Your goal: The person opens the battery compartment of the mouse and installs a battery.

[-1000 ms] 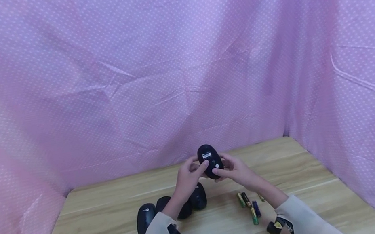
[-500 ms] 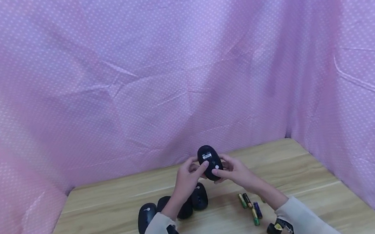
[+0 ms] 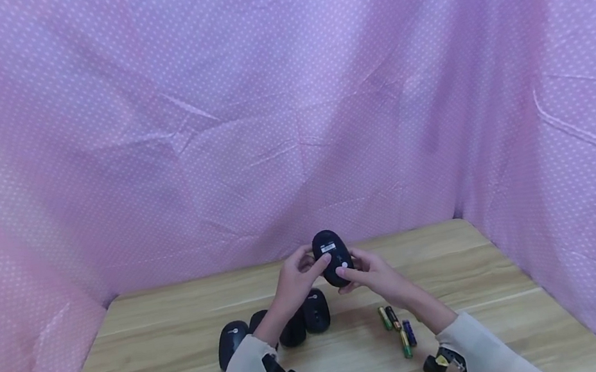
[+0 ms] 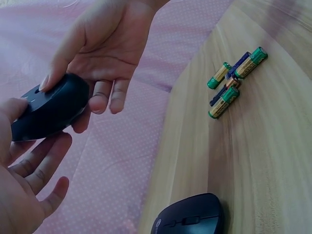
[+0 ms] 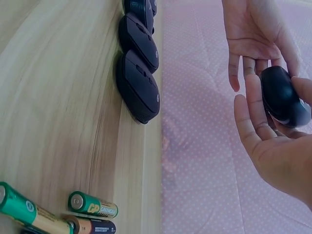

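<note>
A black computer mouse (image 3: 329, 247) is held above the far part of the table, its underside with a white label facing the head camera. My left hand (image 3: 293, 281) grips its left side, the thumb lying across the underside. From the other side my right hand (image 3: 375, 274) pinches the lower right end, thumb on the underside near a small white round spot. In the left wrist view the same mouse (image 4: 56, 109) sits between both hands' thumbs and fingers. The right wrist view shows its rounded shell (image 5: 282, 95) above the right fingers.
Several more black mice (image 3: 315, 311) rest on the wooden table (image 3: 177, 309), partly behind the left forearm. Several batteries (image 3: 405, 343), green-gold and dark, lie in a loose group near the right forearm. A pink dotted cloth (image 3: 264, 120) hangs around the table.
Both hands keep hold of the mouse in nearly the same pose, with only a very slight shift left. The mice and batteries on the table stay put.
</note>
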Demonstrator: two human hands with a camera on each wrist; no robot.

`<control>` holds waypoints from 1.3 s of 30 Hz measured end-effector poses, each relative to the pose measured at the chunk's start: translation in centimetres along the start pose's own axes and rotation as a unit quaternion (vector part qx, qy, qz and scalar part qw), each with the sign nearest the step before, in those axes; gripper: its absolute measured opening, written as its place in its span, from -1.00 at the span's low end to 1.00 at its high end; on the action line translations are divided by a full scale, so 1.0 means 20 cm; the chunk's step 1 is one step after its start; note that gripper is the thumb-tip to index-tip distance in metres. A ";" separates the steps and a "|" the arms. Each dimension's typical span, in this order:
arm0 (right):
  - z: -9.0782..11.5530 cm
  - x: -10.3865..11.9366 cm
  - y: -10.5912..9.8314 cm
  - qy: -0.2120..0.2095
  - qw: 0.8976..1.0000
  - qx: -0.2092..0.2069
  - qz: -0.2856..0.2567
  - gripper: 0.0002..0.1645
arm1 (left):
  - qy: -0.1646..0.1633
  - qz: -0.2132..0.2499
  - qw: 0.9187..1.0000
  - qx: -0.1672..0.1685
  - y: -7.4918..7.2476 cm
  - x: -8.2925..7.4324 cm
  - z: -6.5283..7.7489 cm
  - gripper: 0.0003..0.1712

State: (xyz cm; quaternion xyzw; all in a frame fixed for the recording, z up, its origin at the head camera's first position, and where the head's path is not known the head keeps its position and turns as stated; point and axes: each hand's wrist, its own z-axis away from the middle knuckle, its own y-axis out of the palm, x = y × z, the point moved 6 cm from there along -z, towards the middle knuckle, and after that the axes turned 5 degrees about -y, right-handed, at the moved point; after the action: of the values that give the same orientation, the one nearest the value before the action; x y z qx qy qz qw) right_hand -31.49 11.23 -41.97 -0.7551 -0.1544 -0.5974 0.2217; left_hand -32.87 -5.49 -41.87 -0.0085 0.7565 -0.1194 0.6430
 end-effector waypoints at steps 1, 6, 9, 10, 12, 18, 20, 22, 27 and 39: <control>0.00 0.00 0.00 -0.001 1.000 0.002 0.001 -0.38 | 0.004 0.001 1.000 0.002 0.00 -0.01 0.00 -0.56; 0.00 -0.01 -0.01 0.000 1.000 -0.004 0.013 -0.38 | 0.014 0.003 1.000 0.009 -0.01 -0.02 0.00 -0.60; 0.00 -0.02 -0.03 0.002 0.999 -0.027 0.026 -0.40 | 0.008 0.016 1.000 0.010 -0.02 -0.01 0.00 -0.61; -0.01 -0.02 -0.04 0.003 0.999 -0.038 0.030 -0.40 | 0.008 0.023 1.000 0.011 -0.03 0.00 0.00 -0.61; -0.01 -0.02 -0.06 0.007 0.997 -0.067 0.037 -0.41 | 0.002 0.035 0.999 0.014 -0.04 0.01 0.00 -0.61; -0.01 -0.03 -0.11 0.010 0.991 -0.122 0.060 -0.48 | -0.014 0.011 1.000 0.023 -0.06 0.06 0.02 -0.57; 0.00 -0.03 -0.11 0.006 0.990 -0.120 0.073 -0.52 | -0.015 -0.002 1.000 0.025 -0.06 0.08 0.02 -0.56; 0.00 -0.03 -0.11 0.002 0.990 -0.112 0.084 -0.54 | -0.012 -0.008 1.000 0.026 -0.06 0.09 0.03 -0.56; 0.01 -0.04 -0.10 0.017 0.991 -0.102 0.084 -0.53 | -0.005 -0.015 1.000 0.022 -0.07 0.09 0.03 -0.58; 0.04 -0.07 0.04 0.031 0.997 -0.027 0.070 -0.50 | 0.031 -0.009 0.999 -0.030 -0.05 0.02 0.05 -0.60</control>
State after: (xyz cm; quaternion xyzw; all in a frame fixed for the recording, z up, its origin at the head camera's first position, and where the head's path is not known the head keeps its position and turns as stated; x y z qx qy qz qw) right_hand -30.83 10.97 -43.67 -0.7506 -0.0779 -0.6078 0.2472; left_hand -32.16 -6.73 -42.12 -0.0313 0.7789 -0.1027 0.6179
